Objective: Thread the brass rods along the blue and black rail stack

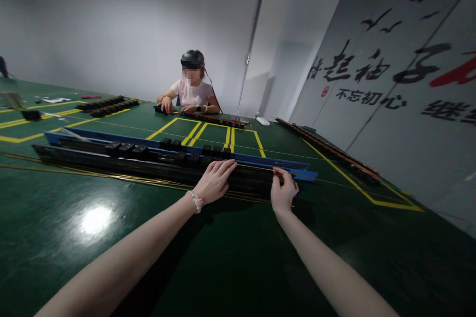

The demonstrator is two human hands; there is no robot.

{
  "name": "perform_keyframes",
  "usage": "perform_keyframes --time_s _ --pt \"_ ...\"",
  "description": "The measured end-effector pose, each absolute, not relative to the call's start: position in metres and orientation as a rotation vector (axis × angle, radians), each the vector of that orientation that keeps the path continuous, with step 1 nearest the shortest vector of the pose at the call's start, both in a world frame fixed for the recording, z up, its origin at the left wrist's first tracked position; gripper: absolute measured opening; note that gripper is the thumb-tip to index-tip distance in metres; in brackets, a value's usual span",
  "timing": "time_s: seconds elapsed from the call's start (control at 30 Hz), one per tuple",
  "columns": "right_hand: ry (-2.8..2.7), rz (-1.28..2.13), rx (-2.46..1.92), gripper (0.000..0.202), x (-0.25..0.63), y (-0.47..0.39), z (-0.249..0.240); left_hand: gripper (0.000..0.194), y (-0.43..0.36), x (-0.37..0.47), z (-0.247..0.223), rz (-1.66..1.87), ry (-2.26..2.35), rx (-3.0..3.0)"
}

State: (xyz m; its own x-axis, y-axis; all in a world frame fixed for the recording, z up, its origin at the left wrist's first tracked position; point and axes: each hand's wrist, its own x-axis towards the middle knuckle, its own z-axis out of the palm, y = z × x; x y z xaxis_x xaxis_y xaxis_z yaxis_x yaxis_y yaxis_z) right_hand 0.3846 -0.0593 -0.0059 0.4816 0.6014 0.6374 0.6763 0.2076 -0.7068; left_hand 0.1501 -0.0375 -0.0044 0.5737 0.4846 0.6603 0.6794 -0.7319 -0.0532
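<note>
Well short of the far edge of the worktop (230, 262), left hand (214, 181) rests straight fingers together on a black rail (249, 180) while right hand (283, 192) pinches a thin brass-coloured rod (255, 167) along its top, which could bow or slip off if pulled unevenly.

Wall panel (386, 47), right of view: large black brush characters (373, 70) read 起袖子; the one before them is too indistinct to read, and a red character (454, 72) after them is cut by the frame edge. Smaller black line (371, 98) below: 不忘初心, then 继 and a cut-off character. Red seal (325, 91) at its left (marks too small to read).
</note>
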Motion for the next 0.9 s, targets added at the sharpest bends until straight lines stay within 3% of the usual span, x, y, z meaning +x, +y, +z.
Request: perform_keyframes --time_s 0.7,0.9 --pt "-1.403 0.01 -1.419 0.034 0.377 -0.064 -0.006 0.046 -0.034 0.136 -0.004 -1.124 -0.966 -2.362" --pt "-1.504 -0.017 -1.355 0.036 0.375 -0.063 -0.008 0.048 -0.03 0.124 -0.004 -1.107 -0.933 -2.369"
